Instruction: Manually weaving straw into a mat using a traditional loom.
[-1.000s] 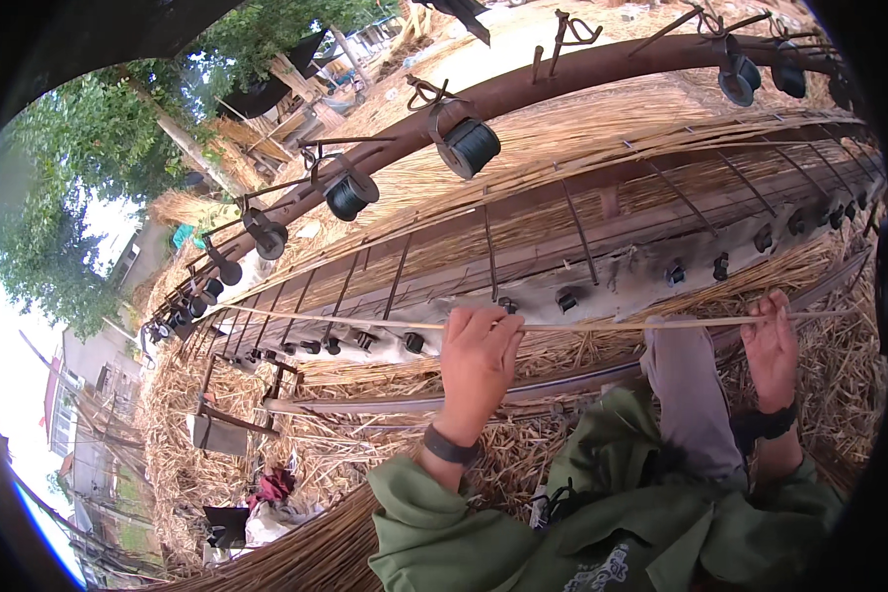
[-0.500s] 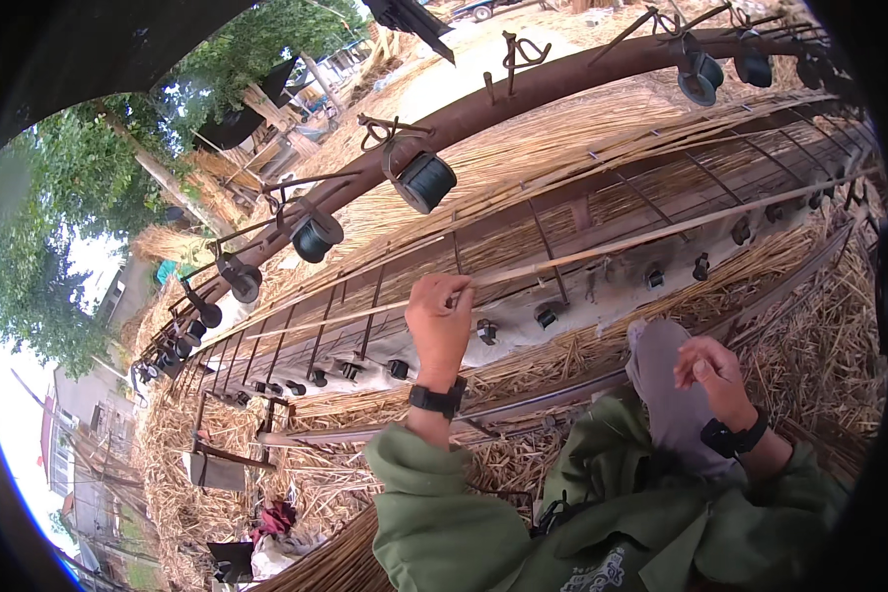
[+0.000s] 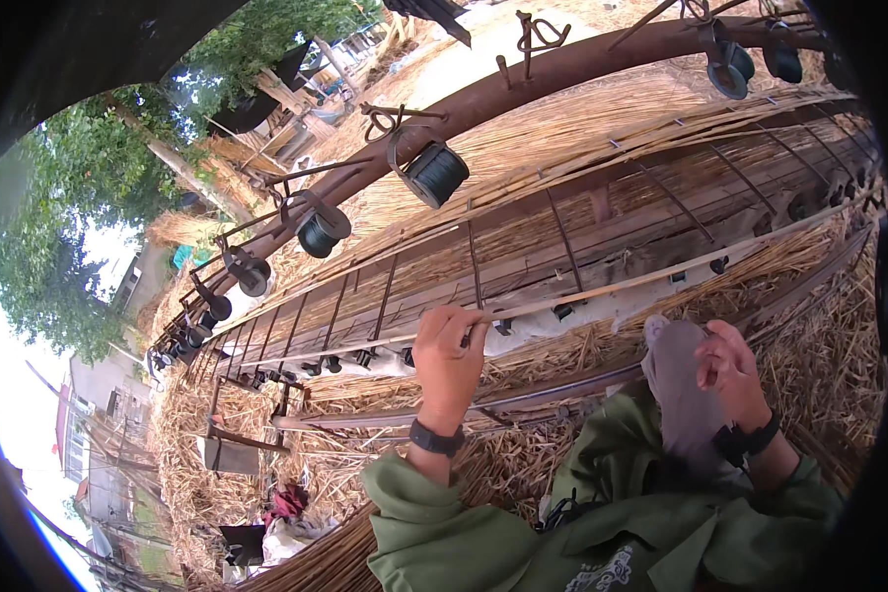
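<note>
My left hand (image 3: 447, 365) is closed on a long pale reed (image 3: 617, 283) that runs slantwise across the slatted wooden frame (image 3: 602, 257), which carries a row of black bobbins (image 3: 562, 311) along its near side. Below the reed, my right hand (image 3: 728, 367) hangs in front of my grey trouser leg (image 3: 673, 395), empty, with its fingers loosely curled and apart.
A curved rusty pipe (image 3: 493, 94) with hanging dark spools (image 3: 434, 173) crosses above the frame. Loose straw (image 3: 187, 464) lies below and left. A bundle of reeds (image 3: 316, 562) is at the lower edge. Trees (image 3: 69, 257) and buildings (image 3: 94, 395) stand beyond.
My right hand has let go of the reed and drawn left and lower. The reed's right end has risen. My left hand has moved slightly left, still holding it.
</note>
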{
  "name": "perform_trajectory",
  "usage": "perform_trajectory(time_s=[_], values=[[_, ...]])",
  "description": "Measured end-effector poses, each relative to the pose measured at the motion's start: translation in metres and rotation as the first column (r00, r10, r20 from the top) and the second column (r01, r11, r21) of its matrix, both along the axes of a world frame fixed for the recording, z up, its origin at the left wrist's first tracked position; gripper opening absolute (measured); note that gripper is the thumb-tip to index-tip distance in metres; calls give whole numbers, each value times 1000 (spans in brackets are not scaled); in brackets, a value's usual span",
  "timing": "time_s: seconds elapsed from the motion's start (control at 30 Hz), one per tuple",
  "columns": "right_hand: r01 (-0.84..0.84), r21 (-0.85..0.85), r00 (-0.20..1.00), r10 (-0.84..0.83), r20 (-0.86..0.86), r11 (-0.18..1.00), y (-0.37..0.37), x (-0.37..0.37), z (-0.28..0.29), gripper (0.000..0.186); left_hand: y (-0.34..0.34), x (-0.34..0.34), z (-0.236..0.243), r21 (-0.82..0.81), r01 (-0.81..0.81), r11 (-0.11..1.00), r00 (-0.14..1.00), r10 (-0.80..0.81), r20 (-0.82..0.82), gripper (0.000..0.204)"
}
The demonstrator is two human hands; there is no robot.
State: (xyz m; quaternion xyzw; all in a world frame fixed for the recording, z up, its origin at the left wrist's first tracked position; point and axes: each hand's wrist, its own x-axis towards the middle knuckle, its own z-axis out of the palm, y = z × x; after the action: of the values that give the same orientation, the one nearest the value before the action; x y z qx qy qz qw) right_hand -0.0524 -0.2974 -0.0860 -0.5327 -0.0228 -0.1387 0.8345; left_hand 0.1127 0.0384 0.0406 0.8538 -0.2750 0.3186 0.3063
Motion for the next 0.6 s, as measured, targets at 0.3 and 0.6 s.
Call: perform_trajectory(time_s=[0.3,0.6], values=[[95,406,950,-206,237,909,-45,26,48,30,57,18,5,24,-156,987,987,157,-38,16],[11,38,978,-19,208,999,41,59,76,27,-3,0,-6,147,29,989,995,-43,92,14]])
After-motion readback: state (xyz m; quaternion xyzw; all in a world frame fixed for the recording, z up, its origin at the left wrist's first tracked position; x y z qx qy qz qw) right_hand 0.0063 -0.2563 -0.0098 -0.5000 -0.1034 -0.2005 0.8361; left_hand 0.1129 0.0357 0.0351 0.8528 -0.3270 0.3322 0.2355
